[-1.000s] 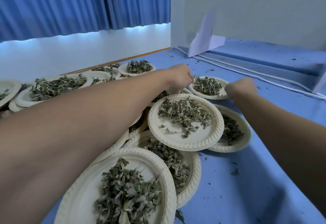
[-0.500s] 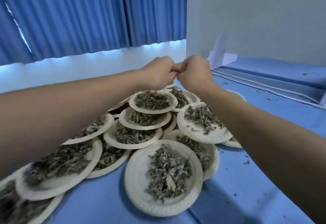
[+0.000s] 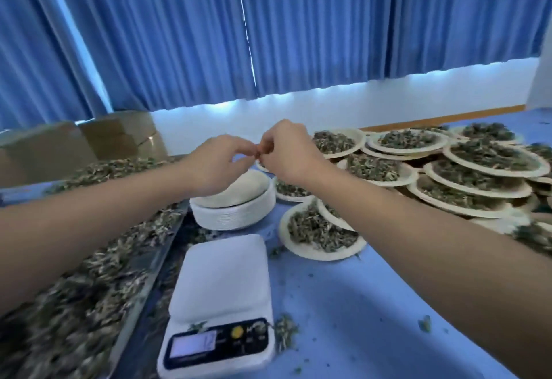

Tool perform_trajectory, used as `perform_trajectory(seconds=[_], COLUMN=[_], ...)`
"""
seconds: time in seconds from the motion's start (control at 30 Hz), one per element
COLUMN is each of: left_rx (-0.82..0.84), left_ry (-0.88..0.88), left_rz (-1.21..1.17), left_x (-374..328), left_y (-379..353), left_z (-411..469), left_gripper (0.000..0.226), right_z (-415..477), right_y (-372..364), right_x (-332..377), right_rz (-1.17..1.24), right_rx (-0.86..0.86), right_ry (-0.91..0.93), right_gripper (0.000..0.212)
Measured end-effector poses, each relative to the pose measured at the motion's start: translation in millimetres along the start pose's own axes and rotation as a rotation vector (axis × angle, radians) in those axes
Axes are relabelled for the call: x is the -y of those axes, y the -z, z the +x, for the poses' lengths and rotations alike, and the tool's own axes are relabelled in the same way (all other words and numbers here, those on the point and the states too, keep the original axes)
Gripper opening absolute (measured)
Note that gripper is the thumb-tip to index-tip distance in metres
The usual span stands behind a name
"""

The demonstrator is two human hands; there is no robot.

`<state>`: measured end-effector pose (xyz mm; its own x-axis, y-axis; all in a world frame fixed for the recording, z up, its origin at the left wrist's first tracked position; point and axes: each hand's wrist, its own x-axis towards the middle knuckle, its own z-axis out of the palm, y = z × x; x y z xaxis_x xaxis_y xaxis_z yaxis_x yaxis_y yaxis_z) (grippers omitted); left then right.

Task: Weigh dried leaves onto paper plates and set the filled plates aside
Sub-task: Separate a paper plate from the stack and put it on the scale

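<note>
Dried leaves (image 3: pixel 319 229), grey-green, crumpled, heaped on cream paper plates (image 3: pixel 324 256), left hand (image 3: pixel 216 165) and right hand (image 3: pixel 288 153) fingers (image 3: pixel 270 141) curled, tips touching

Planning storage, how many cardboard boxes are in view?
2: the first box at far left, the second box right of it, below the curtain. Others may be hidden.

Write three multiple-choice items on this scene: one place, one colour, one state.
1. The stack of empty plates stands: A just beyond the scale; B on the scale; C on the floor.
2. The curtain is: A green; B blue; C white.
3. The scale's weighing top: A is piled full; B is wrapped in foil; C is bare.

Key: A, the stack sits past the scale's far edge; B, blue folds fill the background; C, the white top shows whole with nothing on it.
</note>
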<state>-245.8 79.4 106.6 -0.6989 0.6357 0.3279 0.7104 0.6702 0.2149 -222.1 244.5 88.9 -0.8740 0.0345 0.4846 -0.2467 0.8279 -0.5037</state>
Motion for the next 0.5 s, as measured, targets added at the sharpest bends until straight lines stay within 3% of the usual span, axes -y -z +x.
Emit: perform_trajectory(seconds=[0.27,0.5], left_rx=[0.132,0.093], left_ry=[0.069,-0.055], left_rz=[0.044,-0.069], left_x=[84,109], left_y=[-24,-44], left_z=[-49,-44], left_gripper=[0.032,0.026], right_z=[2,7], right_y=[-56,-59], right_x=[15,7], right_rz=[-0.219,-0.32], right_rx=[0.353,0.48], right_ry=[0.249,0.378], right_gripper=[0.017,0.017])
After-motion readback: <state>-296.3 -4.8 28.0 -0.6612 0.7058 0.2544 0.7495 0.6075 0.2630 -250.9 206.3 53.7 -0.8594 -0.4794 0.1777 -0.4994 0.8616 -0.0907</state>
